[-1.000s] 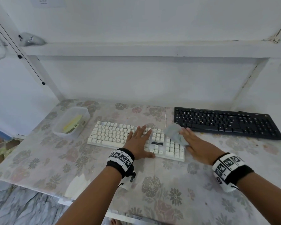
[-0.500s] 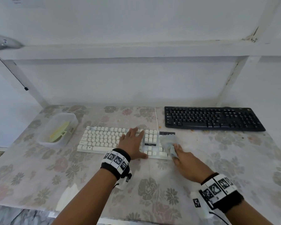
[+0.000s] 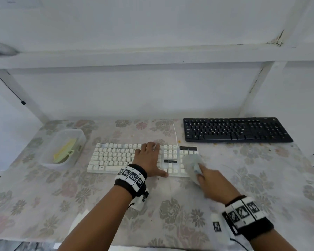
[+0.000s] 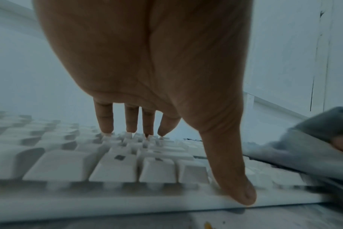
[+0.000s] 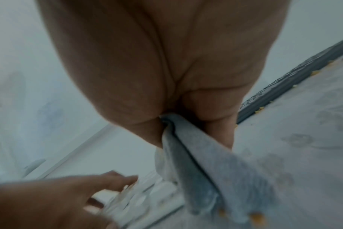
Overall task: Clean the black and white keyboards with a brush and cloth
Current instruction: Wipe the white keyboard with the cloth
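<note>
The white keyboard (image 3: 114,158) lies mid-table, and my left hand (image 3: 150,158) rests flat on it with straight, spread fingers, thumb at its near edge. In the left wrist view the fingertips (image 4: 106,130) touch the white keys (image 4: 68,162). My right hand (image 3: 212,183) pinches a grey cloth (image 3: 191,163) and presses it on the keyboard's right end, over the number pad. The right wrist view shows the cloth (image 5: 206,162) gripped between thumb and fingers. The black keyboard (image 3: 234,131) lies untouched at the back right. A yellow-green brush (image 3: 63,151) sits in a container.
A clear plastic container (image 3: 69,130) stands left of the white keyboard. The floral tablecloth (image 3: 170,211) covers the table, with small yellow crumbs (image 3: 179,141) near the black keyboard's front. The white keyboard's cable (image 3: 174,131) runs back to the wall. A shelf beam (image 3: 152,55) hangs overhead.
My right hand has drawn the cloth from the white keyboard's far right corner down over the number pad toward its near edge. The left hand has stayed flat on the keys.
</note>
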